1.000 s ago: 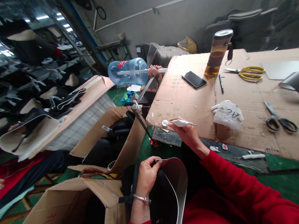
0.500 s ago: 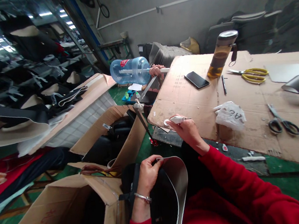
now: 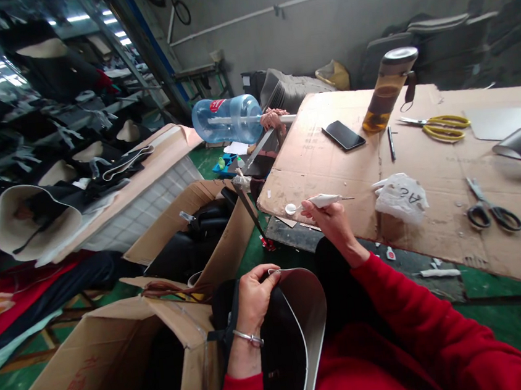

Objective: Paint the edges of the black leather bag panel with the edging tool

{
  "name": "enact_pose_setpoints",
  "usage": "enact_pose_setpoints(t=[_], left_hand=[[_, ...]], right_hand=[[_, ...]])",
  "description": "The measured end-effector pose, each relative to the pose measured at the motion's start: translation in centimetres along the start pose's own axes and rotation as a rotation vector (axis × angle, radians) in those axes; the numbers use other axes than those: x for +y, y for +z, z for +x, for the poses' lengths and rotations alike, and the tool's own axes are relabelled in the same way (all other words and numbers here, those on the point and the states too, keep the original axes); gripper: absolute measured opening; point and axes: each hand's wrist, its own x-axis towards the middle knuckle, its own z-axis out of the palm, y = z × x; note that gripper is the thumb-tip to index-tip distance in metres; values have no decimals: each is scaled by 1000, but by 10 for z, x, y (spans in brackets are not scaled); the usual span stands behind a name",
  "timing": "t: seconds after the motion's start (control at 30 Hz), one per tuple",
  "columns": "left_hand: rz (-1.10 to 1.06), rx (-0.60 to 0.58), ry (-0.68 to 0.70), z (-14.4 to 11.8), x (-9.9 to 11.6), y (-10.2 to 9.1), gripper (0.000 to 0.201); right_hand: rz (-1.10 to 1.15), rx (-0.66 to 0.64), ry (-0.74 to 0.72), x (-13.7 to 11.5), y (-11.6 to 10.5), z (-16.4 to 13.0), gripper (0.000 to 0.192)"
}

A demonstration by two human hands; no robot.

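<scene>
Left hand [image 3: 253,298] closed on the top edge of a curved grey-and-black sheet panel [image 3: 302,327]. Right hand [image 3: 333,221] pinches a slim white pen-shaped tool [image 3: 321,201] (tip pointing right), just above the near edge of the cardboard-covered desk [image 3: 424,159].

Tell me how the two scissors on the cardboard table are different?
The yellow scissors have bright yellow handles; the black scissors have dark handles. The yellow scissors lie farther back, beside the bottle; the black scissors lie nearer the front edge. The yellow pair's blades point left; the black pair's point away. Both lie flat on the cardboard, untouched by either hand.
</scene>
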Motion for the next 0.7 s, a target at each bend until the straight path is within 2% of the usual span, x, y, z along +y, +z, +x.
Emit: enact_pose_setpoints(t=[0.4,0.5,0.7], left_hand=[[-23,-4,-39,-3,4,-10,21],[-44,-11,-55,-4,7,-11,22],[-42,-13,-57,-5,10,-15,23]], right_hand=[[289,241,10,-19,-21,-2,44],[413,133,68,-27,-22,-17,41],[549,-344,290,-34,-5,-66,38]])
